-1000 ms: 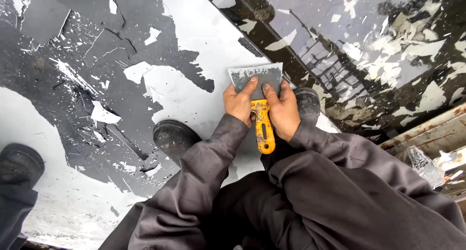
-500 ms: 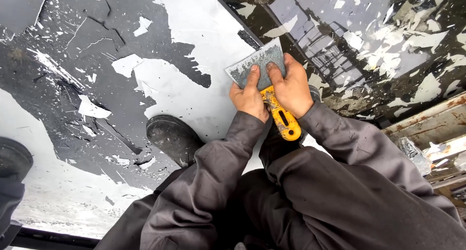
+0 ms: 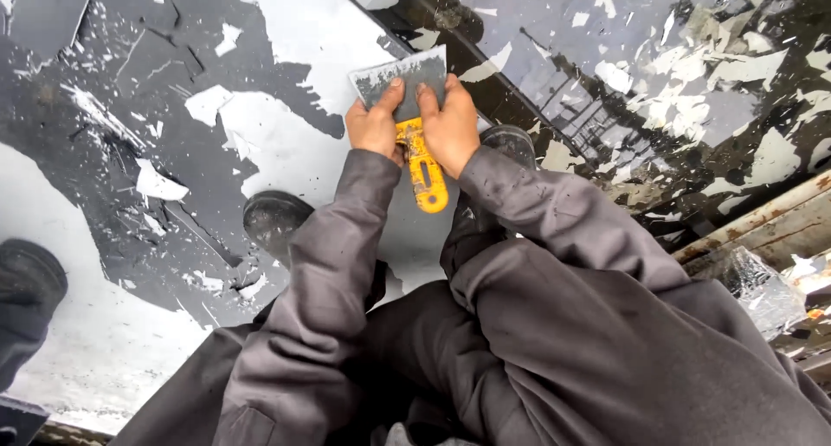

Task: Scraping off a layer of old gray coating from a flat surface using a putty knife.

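Both hands press on a wide scraper with a grey metal blade and a yellow handle. My left hand grips the left side of the blade's base, fingers laid on the metal. My right hand holds the right side the same way. The blade lies flat against a pale panel partly covered in a dark coating that is peeling off in flakes. Grey sleeves cover both arms.
My dark boots stand on the panel, one to the left of my arms and one by my right wrist. Another dark boot is at the left edge. Flakes litter the dark surface at upper right. A rusty rail runs on the right.
The scraper and both hands have shifted a little; the handle, slanted half a second ago, now points nearly straight back at me. The grip is unchanged.
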